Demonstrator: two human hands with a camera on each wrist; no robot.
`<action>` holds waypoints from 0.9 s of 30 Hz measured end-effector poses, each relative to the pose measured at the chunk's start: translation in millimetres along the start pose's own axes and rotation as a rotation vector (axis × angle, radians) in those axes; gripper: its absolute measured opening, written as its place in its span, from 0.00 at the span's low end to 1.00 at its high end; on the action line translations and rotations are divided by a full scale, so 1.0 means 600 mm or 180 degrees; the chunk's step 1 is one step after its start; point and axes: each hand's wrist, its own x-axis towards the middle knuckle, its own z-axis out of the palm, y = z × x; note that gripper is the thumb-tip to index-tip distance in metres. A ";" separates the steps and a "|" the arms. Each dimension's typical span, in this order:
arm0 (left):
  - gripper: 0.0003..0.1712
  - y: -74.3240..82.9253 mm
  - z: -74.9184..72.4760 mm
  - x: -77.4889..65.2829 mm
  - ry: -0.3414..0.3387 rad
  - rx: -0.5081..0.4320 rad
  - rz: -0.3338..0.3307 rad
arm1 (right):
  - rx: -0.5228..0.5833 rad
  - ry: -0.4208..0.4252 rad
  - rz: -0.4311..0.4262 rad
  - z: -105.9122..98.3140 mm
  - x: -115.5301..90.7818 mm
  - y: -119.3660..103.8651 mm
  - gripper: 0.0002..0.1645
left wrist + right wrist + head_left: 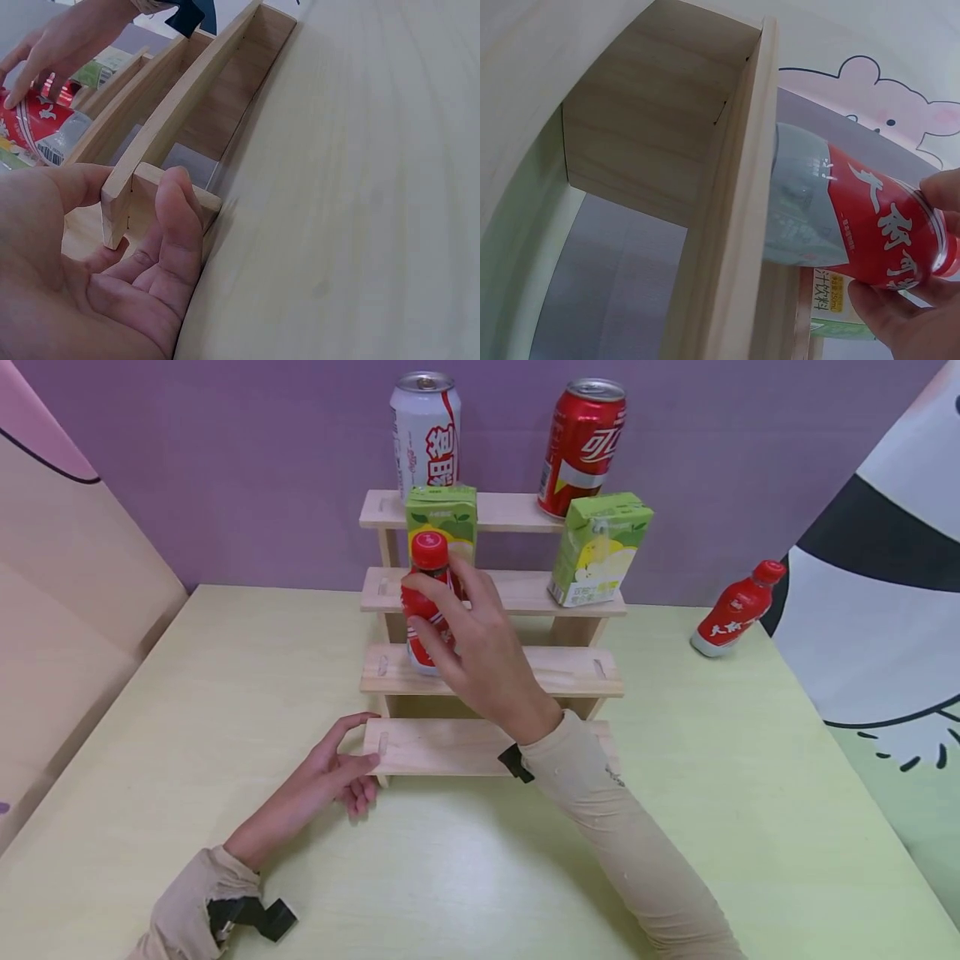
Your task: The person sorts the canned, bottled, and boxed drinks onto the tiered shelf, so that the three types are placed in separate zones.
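A stepped wooden display rack stands on the table. My left hand grips the left end of its lowest step; in the left wrist view, thumb and fingers curl round the board's end. On the left of the second step from the bottom, a small red-labelled bottle with a red cap stands upright. My right hand holds this bottle by its upper part, fingers round the label and shoulder. In the right wrist view the clear base of the bottle is right at the step's board. The hand hides part of the label.
Green juice cartons stand left and right on the third step, the left carton behind the held bottle. A white can and a red can occupy the top step. Another red bottle stands on the table at right.
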 end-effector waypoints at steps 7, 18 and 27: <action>0.34 -0.003 0.000 0.000 -0.0034 0.0011 0.0052 | -0.0003 -0.0124 0.0047 -0.008 -0.001 0.000 0.26; 0.33 -0.005 -0.001 0.002 0.0005 -0.0005 -0.0030 | -0.0122 0.0022 -0.0171 -0.061 -0.020 0.007 0.29; 0.33 -0.004 -0.001 0.000 -0.0004 0.0001 0.0011 | -0.0225 -0.0080 0.0046 -0.099 -0.058 0.021 0.29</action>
